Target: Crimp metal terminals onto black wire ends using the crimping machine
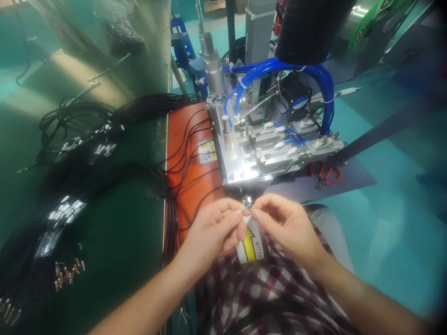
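Thin, light-coloured wire ends (pixel 247 209) show between my two hands, just in front of the machine. My left hand (pixel 218 225) is closed in a pinch on them, thumb against the forefinger. From the right side, my right hand (pixel 284 223) pinches the tip of a yellowish wire strand. The fingertips of both hands are close together, with only a small gap between them. Below them is a white label with a yellow arrow (pixel 249 246). Black cables (pixel 169 200) run over the orange panel (pixel 188 125) to the left of my hands.
A metal machine (pixel 244 158) with blue air tubes (pixel 328 93) stands straight ahead. Bundled black cables (pixel 101 179) with shiny ends lie on the green table (pixel 115 274) at left. Red-handled pliers (pixel 324 177) rest on the grey surface at right.
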### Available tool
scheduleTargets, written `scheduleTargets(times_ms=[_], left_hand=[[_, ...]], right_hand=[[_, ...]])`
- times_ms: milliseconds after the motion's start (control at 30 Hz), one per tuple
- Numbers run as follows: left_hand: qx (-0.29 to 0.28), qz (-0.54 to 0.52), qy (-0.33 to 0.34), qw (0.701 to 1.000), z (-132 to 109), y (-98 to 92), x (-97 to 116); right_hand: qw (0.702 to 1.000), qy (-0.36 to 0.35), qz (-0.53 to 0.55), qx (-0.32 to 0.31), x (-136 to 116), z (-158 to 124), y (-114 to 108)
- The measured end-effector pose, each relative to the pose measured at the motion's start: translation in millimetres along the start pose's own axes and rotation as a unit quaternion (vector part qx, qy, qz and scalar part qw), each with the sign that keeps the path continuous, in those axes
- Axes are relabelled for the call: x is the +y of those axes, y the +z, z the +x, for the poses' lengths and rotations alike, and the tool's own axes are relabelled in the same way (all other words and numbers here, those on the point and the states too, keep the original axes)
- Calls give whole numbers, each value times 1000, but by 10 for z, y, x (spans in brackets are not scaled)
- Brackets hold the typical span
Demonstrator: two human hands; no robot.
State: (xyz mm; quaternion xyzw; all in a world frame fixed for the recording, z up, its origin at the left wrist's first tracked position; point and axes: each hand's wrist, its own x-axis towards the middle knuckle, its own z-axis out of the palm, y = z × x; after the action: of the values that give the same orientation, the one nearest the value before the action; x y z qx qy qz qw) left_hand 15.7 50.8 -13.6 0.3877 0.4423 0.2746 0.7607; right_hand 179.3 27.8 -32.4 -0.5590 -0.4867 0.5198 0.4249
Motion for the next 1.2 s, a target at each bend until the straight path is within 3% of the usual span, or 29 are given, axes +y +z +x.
scheduleTargets(times_ms=[100, 267, 433, 567, 733, 867, 933, 1033, 1100, 1200], left_hand=[[0, 1, 0, 1000, 6, 4, 12], [12, 10, 5, 1000, 2, 4, 17], [18, 11, 9, 1000, -3, -7, 5], [27, 13, 15, 999, -6, 3, -9], [32, 33, 32, 998, -24, 55, -28], [58, 34, 62, 996, -48, 106, -48], [65, 22, 69, 995, -66, 123, -68], [68, 2, 85, 994, -97, 131, -97], [60, -7, 92, 994, -109, 127, -103], [42, -9, 75, 996, -103, 115, -78]], right_hand=[[999, -24, -14, 25, 22, -13, 4], [976, -151, -122, 101, 71, -60, 3], [953, -242, -161, 85, 107, -114, 23], [940, -270, -186, 95, 110, -132, 54], [962, -197, -156, 110, 45, -98, 87], [998, -6, -4, 55, -69, -95, 137], [989, 93, 114, 20, -137, -102, 161], [952, 171, 251, -33, -206, -96, 165], [938, 196, 281, -59, -210, -84, 150], [941, 202, 263, -60, -164, -84, 134]])
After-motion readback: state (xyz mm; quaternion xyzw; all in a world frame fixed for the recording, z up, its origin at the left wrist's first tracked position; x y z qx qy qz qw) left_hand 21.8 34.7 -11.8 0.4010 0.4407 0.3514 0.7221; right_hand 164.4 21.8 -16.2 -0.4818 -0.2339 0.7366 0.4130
